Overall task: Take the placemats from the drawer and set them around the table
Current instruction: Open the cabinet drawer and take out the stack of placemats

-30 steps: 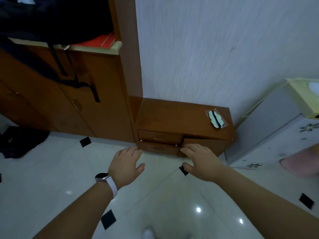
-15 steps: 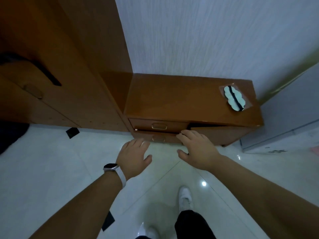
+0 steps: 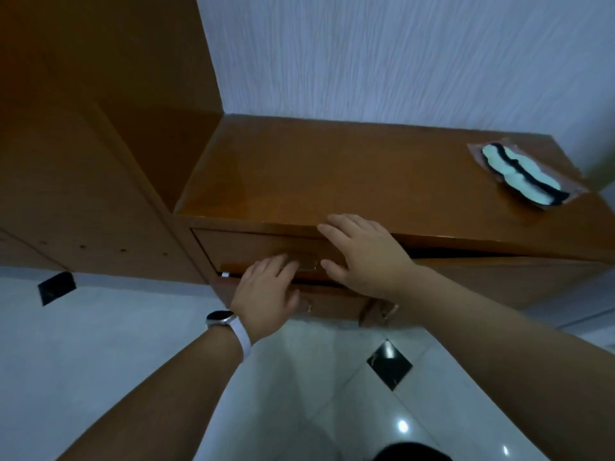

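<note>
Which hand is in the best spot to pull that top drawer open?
Probably the left hand: its fingers reach right to the top drawer at its handle. The right hand lies flat and spread further right, over the drawer's upper corner and the cabinet edge, off the handle.

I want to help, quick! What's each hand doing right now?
Left hand: open, fingertips touching the drawer handle.
Right hand: open, holding nothing, resting against the drawer front.

White-strapped round watch (image 3: 220,318) on left wrist; perhaps dark trousers (image 3: 412,453)
</note>
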